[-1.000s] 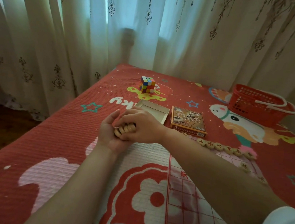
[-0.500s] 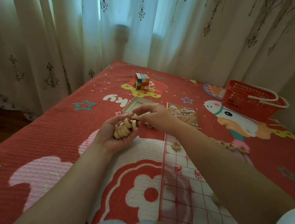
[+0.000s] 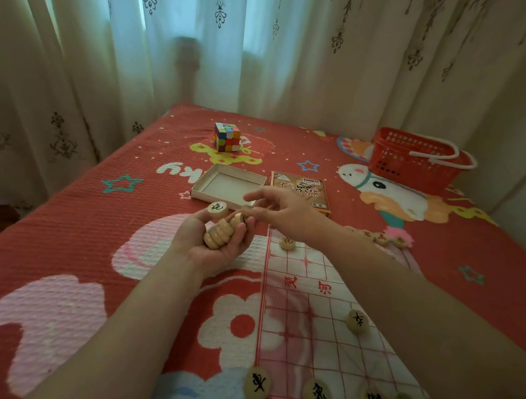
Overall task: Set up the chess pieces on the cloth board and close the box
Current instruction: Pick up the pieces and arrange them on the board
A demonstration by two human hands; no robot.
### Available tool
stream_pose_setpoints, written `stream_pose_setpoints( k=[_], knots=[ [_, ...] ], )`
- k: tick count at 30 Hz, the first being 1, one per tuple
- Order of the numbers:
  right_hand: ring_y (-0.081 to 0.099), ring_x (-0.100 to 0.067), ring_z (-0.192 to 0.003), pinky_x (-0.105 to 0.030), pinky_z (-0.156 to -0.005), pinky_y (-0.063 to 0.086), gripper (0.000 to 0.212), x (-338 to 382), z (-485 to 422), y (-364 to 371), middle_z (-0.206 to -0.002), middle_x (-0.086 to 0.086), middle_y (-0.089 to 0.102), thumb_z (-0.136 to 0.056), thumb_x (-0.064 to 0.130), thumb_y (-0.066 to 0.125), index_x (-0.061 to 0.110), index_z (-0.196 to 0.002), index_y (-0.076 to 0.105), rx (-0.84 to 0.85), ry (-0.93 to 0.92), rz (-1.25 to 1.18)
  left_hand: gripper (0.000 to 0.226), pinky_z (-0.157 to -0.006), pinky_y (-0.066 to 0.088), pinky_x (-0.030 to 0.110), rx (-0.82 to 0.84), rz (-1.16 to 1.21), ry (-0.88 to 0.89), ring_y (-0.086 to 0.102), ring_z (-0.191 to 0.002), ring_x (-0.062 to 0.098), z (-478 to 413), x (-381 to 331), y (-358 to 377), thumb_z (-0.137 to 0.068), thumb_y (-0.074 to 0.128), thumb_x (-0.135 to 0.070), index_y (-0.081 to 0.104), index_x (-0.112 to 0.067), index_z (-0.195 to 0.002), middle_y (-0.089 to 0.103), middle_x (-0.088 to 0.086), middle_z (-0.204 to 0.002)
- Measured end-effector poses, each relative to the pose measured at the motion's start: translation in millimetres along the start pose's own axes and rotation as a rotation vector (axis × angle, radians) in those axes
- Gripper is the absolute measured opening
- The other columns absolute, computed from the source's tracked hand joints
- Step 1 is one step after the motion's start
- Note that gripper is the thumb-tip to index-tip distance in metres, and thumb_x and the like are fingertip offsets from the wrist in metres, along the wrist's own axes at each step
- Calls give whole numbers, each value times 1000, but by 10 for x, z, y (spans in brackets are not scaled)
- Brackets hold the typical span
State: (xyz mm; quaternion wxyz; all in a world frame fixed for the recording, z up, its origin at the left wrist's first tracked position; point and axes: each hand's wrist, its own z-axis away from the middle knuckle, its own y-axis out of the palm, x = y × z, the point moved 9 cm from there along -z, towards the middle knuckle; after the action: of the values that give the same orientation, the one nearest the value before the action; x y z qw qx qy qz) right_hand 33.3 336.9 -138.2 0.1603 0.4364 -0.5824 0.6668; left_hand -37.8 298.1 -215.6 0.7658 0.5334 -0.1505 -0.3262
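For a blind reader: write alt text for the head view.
A left hand holds a stack of wooden chess pieces over a red bedspread while the right hand pinches one piece at its top. A cloth board bearing set pieces lies to the right; an open box, its lid, a puzzle cube and a red basket sit beyond.

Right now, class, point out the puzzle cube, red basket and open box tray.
puzzle cube (image 3: 227, 138): head view, front face.
red basket (image 3: 398, 165): head view, front wall.
open box tray (image 3: 229, 184): head view, bare floor.

We see left hand (image 3: 218, 256) cupping stack of chess pieces (image 3: 217, 235), right hand (image 3: 281, 213) pinching 1 piece (image 3: 247, 210) beside it; box tray (image 3: 204, 196) beyond.
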Motion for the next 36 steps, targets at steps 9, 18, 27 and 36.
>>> stream_pose_setpoints(
  k=[9,18,27,36],
  knots=[
    [45,-6,-91,2,-74,33,32,166,110,55,-102,4,45,-90,12,55,5,-121,56,-81,-228,255,32,-42,55,32,-156,-116,166,60,-79,28,72,-148,-153,-90,44,-28,66,-5,-88,63,17,-84],
    [55,-1,-69,-7,-62,42,21,144,131,-16,-84,-3,65,-92,18,54,5,-100,67,-197,-202,138,12,-34,48,22,-147,-513,115,61,-47,16,41,-23,-34,-76,56,-16,57,-6,-82,55,6,-71],
    [54,-11,-43,-20,-41,46,21,-273,278,-103,-60,-6,59,-93,14,51,7,-75,61,-221,217,-240,20,-39,48,21,-201,-845,234,60,-49,10,2,79,41,-90,54,-28,60,-9,-88,59,4,-67],
    [60,-12,-63,-24,-53,53,28,-251,521,-241,-87,-7,61,-90,-4,43,6,-110,61,-166,158,-266,12,-42,49,23,-128,-940,274,61,-54,11,44,175,175,-93,49,-23,56,-13,-94,58,4,-72]
  ],
)
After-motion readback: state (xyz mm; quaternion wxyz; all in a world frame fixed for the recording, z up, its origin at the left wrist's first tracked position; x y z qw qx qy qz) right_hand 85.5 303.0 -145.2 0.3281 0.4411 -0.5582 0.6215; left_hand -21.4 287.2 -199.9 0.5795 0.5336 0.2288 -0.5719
